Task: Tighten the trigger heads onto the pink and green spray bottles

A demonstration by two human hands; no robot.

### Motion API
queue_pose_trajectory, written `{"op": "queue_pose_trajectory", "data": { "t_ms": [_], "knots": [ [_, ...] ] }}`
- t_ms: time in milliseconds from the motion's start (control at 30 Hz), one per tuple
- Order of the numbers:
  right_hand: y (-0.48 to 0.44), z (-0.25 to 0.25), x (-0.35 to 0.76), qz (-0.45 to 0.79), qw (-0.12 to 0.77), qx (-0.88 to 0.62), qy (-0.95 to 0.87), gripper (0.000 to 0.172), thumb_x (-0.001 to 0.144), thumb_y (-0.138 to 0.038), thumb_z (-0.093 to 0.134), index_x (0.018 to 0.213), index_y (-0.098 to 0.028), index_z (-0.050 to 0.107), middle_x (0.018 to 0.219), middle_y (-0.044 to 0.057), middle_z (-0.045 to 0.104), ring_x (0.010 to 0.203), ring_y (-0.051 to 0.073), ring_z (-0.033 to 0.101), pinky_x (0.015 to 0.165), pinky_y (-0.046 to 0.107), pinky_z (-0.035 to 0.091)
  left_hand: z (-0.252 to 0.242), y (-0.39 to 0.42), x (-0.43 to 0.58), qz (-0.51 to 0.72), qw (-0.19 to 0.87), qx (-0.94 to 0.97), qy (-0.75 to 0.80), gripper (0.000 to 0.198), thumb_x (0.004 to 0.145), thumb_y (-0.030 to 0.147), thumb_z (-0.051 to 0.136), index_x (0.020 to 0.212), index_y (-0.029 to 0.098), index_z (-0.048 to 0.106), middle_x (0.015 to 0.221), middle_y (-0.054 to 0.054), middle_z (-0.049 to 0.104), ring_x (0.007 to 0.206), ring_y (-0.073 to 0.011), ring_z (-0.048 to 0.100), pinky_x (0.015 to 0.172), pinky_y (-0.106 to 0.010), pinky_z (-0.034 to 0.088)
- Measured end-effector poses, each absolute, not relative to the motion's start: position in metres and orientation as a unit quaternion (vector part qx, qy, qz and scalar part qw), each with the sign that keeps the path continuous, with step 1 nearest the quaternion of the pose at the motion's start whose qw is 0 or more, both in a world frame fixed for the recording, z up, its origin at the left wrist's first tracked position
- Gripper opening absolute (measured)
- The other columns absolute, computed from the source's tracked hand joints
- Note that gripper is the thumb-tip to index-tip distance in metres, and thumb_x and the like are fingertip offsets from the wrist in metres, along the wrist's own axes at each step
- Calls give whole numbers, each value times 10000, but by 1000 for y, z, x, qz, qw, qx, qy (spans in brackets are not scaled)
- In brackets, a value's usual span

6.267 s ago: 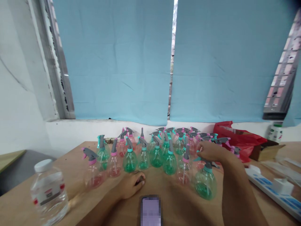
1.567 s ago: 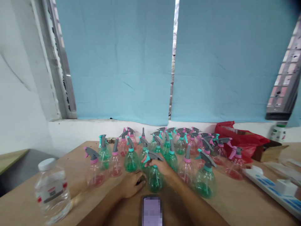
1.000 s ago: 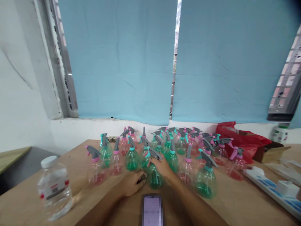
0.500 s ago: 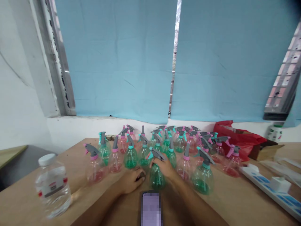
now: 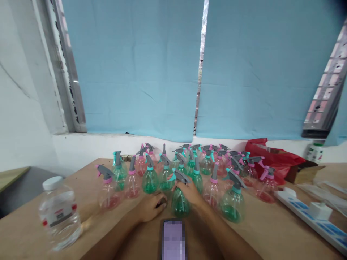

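Observation:
A green spray bottle point(image 5: 180, 204) with a grey and turquoise trigger head stands upright on the table in front of me. My right hand point(image 5: 190, 191) is closed round its neck, just below the trigger head. To the left of that bottle my left hand point(image 5: 151, 207) rests on the tabletop, fingers loosely curled and the thumb apart from them. Nothing shows in it, though the inside of the palm is in shadow. Right of my right forearm stands another green spray bottle point(image 5: 233, 206). Behind my hands are several more, such as a pink spray bottle point(image 5: 132, 182).
A phone point(image 5: 174, 240) lies at the near edge. On the left stands a clear water bottle point(image 5: 59, 216) with a white cap. A white power strip point(image 5: 311, 220) lies at the right, near a red plastic bag point(image 5: 267, 159) and a cardboard box point(image 5: 307, 173). Blue curtains hang behind.
Both hands keep their places, the right one still on the green spray bottle. The whole view has shifted very slightly; nothing else visibly differs.

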State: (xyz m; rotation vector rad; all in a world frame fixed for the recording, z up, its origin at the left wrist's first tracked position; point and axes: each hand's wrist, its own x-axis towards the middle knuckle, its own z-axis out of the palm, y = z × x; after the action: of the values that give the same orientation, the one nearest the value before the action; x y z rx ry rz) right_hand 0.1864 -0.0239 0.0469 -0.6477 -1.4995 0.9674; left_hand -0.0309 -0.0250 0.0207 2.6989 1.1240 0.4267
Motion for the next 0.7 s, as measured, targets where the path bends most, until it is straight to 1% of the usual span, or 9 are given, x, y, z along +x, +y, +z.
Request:
{"op": "queue_pose_trajectory", "data": {
  "t_ms": [100, 167, 267, 367, 433, 467, 533, 600, 700],
  "knots": [
    [-27, 49, 190, 414, 547, -265, -678, 276, 880, -344, 562, 1101, -249, 696, 1052, 21, 712, 621, 127, 641, 747, 321, 526, 19, -25, -31, 147, 93, 910, 376, 197, 950, 339, 483, 1081, 243, 596, 849, -9, 626, 765, -183, 585, 677, -267, 379],
    [-29, 49, 192, 401, 534, -272, -693, 272, 892, -325, 542, 1100, -244, 696, 1040, 22, 712, 635, 129, 645, 754, 316, 518, 19, -26, -31, 146, 92, 911, 375, 211, 954, 343, 477, 1097, 242, 596, 864, -13, 630, 777, -185, 588, 676, -268, 381],
    [-31, 45, 193, 382, 558, -302, -672, 239, 858, -271, 541, 1014, -224, 716, 915, 11, 711, 632, 133, 639, 715, 295, 509, 21, -27, -31, 140, 91, 910, 380, 220, 955, 345, 478, 1111, 242, 594, 863, -12, 635, 768, -185, 588, 667, -270, 375],
    [-30, 41, 194, 395, 594, -299, -634, 166, 798, -235, 560, 861, -210, 711, 774, -11, 669, 610, 138, 628, 701, 294, 505, 22, -28, -30, 141, 90, 909, 382, 218, 959, 357, 474, 1098, 238, 592, 853, -11, 636, 757, -185, 585, 664, -270, 372],
    [-29, 40, 195, 420, 607, -285, -611, 116, 765, -231, 573, 778, -205, 684, 733, -16, 647, 586, 141, 617, 688, 301, 504, 22, -28, -30, 141, 93, 909, 382, 217, 960, 364, 471, 1091, 239, 589, 853, -9, 634, 761, -185, 585, 666, -270, 373],
    [-29, 39, 195, 429, 610, -283, -603, 105, 755, -234, 578, 766, -203, 678, 726, -15, 647, 584, 145, 616, 691, 307, 503, 22, -28, -30, 141, 94, 908, 382, 216, 959, 366, 472, 1091, 241, 588, 851, -8, 632, 763, -186, 586, 664, -270, 373],
    [-29, 39, 197, 433, 606, -291, -600, 125, 758, -255, 595, 813, -204, 696, 704, -8, 657, 617, 165, 629, 732, 328, 501, 22, -27, -31, 139, 96, 908, 382, 215, 952, 364, 479, 1093, 244, 588, 849, -7, 630, 766, -188, 589, 663, -272, 373],
    [-29, 40, 198, 432, 596, -291, -611, 187, 782, -302, 626, 917, -213, 718, 691, -3, 673, 653, 184, 642, 774, 350, 497, 22, -27, -31, 140, 98, 908, 382, 214, 947, 362, 482, 1088, 244, 591, 847, -8, 630, 769, -191, 591, 670, -274, 379],
    [-30, 42, 199, 442, 578, -272, -630, 271, 808, -364, 663, 1046, -245, 714, 746, -2, 701, 672, 192, 647, 785, 365, 501, 22, -27, -30, 142, 104, 908, 382, 215, 946, 362, 478, 1086, 246, 593, 849, -8, 631, 768, -190, 592, 674, -273, 385]
  ]
}}
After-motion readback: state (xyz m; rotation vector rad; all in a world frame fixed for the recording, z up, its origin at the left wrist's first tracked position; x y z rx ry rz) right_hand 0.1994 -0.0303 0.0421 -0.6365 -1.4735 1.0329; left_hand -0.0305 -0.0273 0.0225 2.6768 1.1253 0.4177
